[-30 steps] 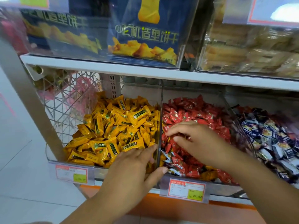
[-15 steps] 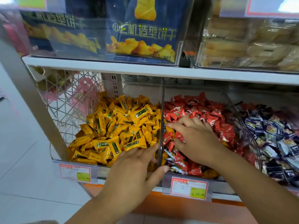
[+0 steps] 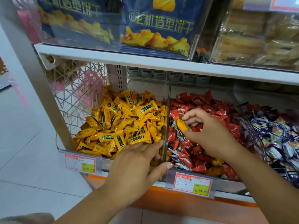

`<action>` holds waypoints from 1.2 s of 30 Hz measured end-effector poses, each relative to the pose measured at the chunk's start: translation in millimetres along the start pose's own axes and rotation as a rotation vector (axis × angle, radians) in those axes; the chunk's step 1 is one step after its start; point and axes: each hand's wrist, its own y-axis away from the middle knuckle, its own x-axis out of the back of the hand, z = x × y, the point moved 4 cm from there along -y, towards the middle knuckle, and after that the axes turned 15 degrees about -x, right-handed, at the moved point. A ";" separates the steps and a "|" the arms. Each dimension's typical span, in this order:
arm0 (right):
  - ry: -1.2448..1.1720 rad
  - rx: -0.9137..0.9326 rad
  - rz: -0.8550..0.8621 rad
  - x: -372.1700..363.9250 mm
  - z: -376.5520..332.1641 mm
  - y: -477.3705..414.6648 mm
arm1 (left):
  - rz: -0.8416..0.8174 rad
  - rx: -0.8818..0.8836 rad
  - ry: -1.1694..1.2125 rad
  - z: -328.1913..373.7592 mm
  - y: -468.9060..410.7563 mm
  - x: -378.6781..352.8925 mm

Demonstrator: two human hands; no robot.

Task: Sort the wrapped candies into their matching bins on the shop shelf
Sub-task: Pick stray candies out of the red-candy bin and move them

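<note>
The right hand (image 3: 208, 135) pinches a stray yellow candy (image 3: 182, 126) over the red bin (image 3: 233, 180), likely for the yellow bin (image 3: 105, 162) under the flat left hand (image 3: 134, 167).

yellow candy (image 3: 182, 126) | tilted, pinched over red-candy bin (image 3: 228, 179) (strays inside) | yellow-candy bin (image 3: 106, 162) heaped, adjacent left

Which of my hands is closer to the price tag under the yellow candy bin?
Left. The left hand rests at the yellow bin front, just right of the price tag; the right hand is farther right, over the red candies, pinching a yellow candy.
</note>
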 end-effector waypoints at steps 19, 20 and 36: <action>0.832 -0.062 -0.357 50.4 20.0 33.7 | 0.073 -0.011 -0.007 2.0 -2.6 3.0; 0.846 -0.060 -0.360 45.4 24.9 34.3 | 0.066 -0.002 -0.007 2.5 -3.6 2.7; 0.510 0.026 -0.120 48.8 19.4 30.3 | 0.005 0.036 -0.015 6.8 -6.6 1.5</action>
